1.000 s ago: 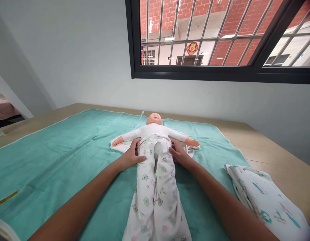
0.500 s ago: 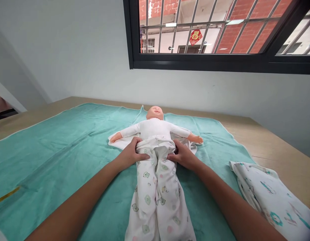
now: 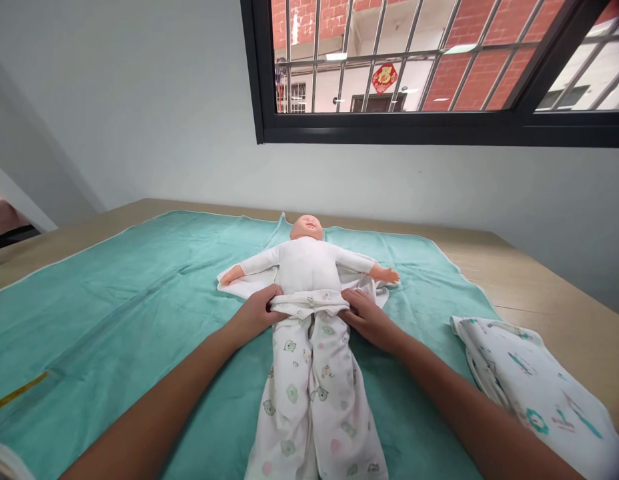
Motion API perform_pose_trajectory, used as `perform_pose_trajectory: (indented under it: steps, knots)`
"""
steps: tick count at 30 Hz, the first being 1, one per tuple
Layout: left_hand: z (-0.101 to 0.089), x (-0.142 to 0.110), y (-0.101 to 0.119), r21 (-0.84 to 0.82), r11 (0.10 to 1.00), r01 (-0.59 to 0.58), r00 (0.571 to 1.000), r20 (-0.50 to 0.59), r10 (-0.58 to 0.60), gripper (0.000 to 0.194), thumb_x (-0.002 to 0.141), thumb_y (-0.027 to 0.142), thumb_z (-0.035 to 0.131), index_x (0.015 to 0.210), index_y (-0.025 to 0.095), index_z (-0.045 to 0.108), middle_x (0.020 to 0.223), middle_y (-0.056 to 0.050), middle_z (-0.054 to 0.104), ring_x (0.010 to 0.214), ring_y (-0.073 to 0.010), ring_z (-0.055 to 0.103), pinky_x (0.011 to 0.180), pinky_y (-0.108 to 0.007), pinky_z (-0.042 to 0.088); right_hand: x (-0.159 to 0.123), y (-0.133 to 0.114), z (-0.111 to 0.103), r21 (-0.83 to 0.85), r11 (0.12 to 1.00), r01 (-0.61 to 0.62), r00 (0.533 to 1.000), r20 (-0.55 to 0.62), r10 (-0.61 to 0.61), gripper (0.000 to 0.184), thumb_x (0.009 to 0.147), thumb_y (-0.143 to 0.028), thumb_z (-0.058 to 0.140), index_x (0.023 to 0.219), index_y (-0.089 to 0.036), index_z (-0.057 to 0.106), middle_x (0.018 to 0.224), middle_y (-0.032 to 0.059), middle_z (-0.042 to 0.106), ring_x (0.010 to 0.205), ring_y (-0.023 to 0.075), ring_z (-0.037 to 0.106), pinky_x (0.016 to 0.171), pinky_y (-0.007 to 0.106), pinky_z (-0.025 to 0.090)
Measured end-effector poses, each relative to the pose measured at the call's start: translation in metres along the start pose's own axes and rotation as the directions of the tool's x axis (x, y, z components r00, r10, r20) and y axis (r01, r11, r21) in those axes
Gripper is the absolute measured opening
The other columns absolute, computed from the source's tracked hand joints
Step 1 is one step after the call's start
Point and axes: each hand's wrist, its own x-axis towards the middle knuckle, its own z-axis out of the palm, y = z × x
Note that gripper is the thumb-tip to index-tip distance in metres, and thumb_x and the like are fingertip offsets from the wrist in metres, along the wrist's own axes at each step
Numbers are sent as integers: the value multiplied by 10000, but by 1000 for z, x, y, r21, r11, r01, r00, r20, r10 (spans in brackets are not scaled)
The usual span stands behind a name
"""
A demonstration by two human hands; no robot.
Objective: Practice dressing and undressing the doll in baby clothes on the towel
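head view: taking the waistband (image 3: 309, 303) of the patterned trousers (image 3: 292, 373) as the clock's centre, the doll (image 3: 309, 263) is lying face up on the teal sheet (image 3: 139, 293), head pointing to twelve o'clock, trouser legs running toward six. the left hand (image 3: 257, 313) is grasping the band near nine, thumb lying across the front and fingers curling round the side; the right hand (image 3: 369, 320) is grasping the opposite edge near three. some fingertips are hiding behind fabric, so i cannot tell how firmly they are pressing. the band is bunching into a thick fold across the doll's lower middle.

doing this well is, i judge, depending on both hands matching: keeping the band level from nine to three, drawing evenly, easing the fold flat with the thumbs. gripping only the front would probably be leaving the back lagging, so reaching round the sides is likely helping. the loose white cloth (image 3: 249, 283) is spreading under the arms, between nine and ten and between two and three, close enough to be catching in the fingers.
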Motion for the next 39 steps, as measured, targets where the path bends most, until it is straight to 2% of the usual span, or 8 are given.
perform_pose_trajectory:
  steps: [2, 5, 8, 11, 16, 21, 29, 39]
  knots:
    - [-4, -6, 0, -51, 998, 29, 996, 88, -24, 388, 753, 470, 690, 947, 207, 481, 853, 30, 538, 788, -167, 502, 681, -270, 398, -7, -4, -5, 82, 996, -20, 999, 52, 16, 345, 880, -481, 586, 1090, -209, 603, 1111, 74, 626, 1037, 273, 537, 925, 412, 433]
    - [-10, -17, 0, -119, 992, 41, 980, 200, -17, 700, 685, 492, 773, 1210, 229, 390, 1138, -31, 551, 1025, -231, 541, 838, -323, 447, -17, -14, -12, 229, 973, -32, 988, 155, -4, 841, 692, -519, 793, 1393, -227, 432, 1372, 103, 508, 1248, 328, 469, 1040, 449, 400]
    - [-11, -24, 3, -145, 987, 64, 973, 227, -30, 951, 598, 444, 856, 1325, 259, 272, 1325, -74, 467, 1204, -269, 479, 965, -362, 418, -22, -25, -13, 285, 955, -80, 980, 198, 22, 1093, 555, -475, 889, 1464, -241, 330, 1443, 115, 441, 1318, 337, 422, 1077, 455, 384]
    - [-10, -23, 5, -151, 982, 113, 973, 216, -79, 935, 569, 413, 877, 1291, 253, 306, 1300, -66, 473, 1180, -263, 488, 949, -356, 425, -20, -30, -9, 264, 954, -145, 985, 134, 112, 992, 544, -442, 892, 1387, -233, 412, 1362, 100, 505, 1247, 320, 478, 1034, 447, 417]
    - [-11, -16, 5, -113, 984, 136, 976, 185, -114, 676, 607, 430, 842, 1102, 230, 427, 1031, 11, 528, 924, -190, 515, 742, -276, 423, -13, -22, -1, 132, 969, -209, 978, 57, 203, 550, 630, -443, 830, 1049, -206, 565, 1064, 57, 598, 947, 248, 550, 803, 366, 472]
    - [-13, -17, 8, -53, 987, 150, 979, 145, -142, 419, 656, 404, 793, 836, 207, 470, 745, 70, 457, 712, -128, 415, 621, -236, 321, -10, -11, 3, 150, 987, -63, 993, -86, 77, 346, 675, -350, 779, 752, -197, 478, 1059, 48, 576, 972, 224, 517, 829, 326, 426]
    - [-11, -26, 21, -32, 993, 111, 993, 49, -109, 274, 705, 319, 694, 687, 190, 454, 673, 65, 449, 679, -126, 391, 606, -238, 288, -13, -14, 7, 85, 991, -105, 992, -62, 111, 347, 744, -316, 679, 632, -195, 374, 639, -45, 459, 627, 119, 392, 579, 241, 281]
    - [-12, -28, 24, -13, 992, 128, 990, 60, -127, 295, 709, 332, 657, 690, 204, 392, 632, 74, 383, 633, -118, 344, 547, -229, 254, -20, -20, 11, -59, 996, -74, 990, -122, 66, 407, 783, -357, 635, 607, -191, 308, 552, -55, 376, 561, 94, 289, 536, 238, 204]
